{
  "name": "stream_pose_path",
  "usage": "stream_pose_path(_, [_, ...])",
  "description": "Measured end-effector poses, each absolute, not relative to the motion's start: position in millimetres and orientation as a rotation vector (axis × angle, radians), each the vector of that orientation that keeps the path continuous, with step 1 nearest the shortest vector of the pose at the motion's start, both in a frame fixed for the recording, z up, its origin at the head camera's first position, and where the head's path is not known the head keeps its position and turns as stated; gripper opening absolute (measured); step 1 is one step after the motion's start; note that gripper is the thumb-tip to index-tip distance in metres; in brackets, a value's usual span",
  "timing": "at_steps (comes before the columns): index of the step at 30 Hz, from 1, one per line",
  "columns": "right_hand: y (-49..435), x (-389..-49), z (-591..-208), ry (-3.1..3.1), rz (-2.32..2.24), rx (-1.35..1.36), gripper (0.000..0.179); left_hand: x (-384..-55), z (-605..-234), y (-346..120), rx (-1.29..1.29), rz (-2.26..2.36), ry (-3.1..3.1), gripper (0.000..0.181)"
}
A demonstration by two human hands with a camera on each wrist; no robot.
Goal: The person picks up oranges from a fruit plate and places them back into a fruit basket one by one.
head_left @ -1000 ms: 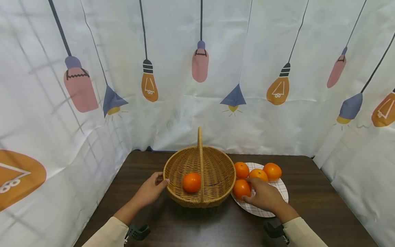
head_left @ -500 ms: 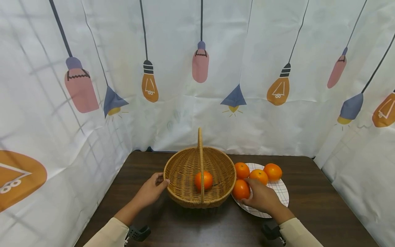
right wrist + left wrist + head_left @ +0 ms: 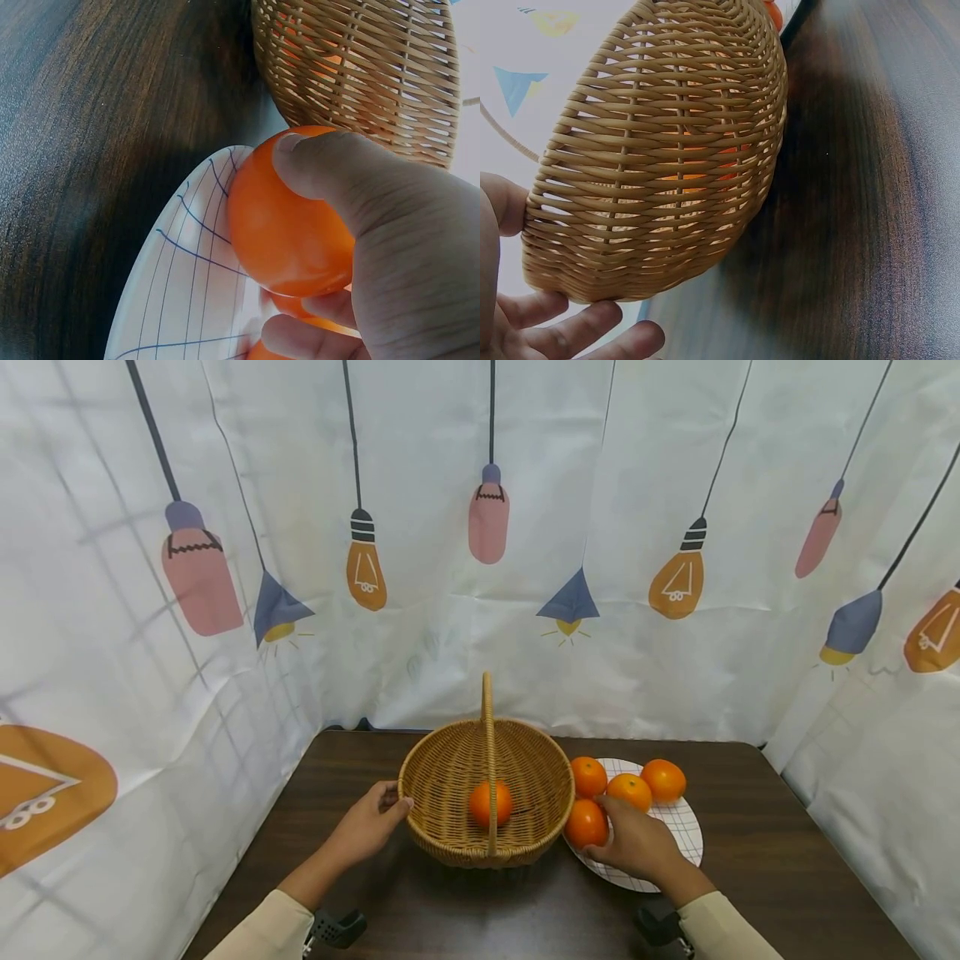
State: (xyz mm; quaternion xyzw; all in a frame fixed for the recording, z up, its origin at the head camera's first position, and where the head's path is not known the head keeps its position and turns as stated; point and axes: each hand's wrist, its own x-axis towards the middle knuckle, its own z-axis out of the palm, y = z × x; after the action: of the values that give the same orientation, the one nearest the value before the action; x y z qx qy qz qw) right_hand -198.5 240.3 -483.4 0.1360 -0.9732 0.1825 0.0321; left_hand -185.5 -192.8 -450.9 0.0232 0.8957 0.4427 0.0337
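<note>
A wicker basket (image 3: 442, 756) with a tall hoop handle stands mid-table, one orange (image 3: 481, 803) inside it. My left hand (image 3: 367, 822) grips the basket's left rim, thumb over the edge and the other fingers against the outside weave. On the right, a white plate (image 3: 684, 828) with a thin dark grid bears several oranges. My right hand (image 3: 639, 839) holds the nearest-left orange (image 3: 289, 225), thumb across its top and fingers on its far side. That orange is close beside the basket, still at the plate's left edge. The right fingertips are partly hidden in the head view.
Three other oranges lie toward the plate's back: one by the basket (image 3: 588, 776), a middle orange (image 3: 629, 792) and a right orange (image 3: 663, 780). The dark wooden table (image 3: 780, 852) extends around them. A white curtain (image 3: 420, 652) printed with lamps hangs behind and at the sides.
The orange inside the basket has rolled right, then slightly back left. My right hand has shifted a little left around its orange. The left hand keeps its place on the rim.
</note>
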Motion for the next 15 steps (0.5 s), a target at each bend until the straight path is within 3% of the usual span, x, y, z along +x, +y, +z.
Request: stream_pose_path(15, [247,-196,-472,-2.999,0.587,0.410,0.073,-185,-452,-193,0.063,1.342,2.770,0.067])
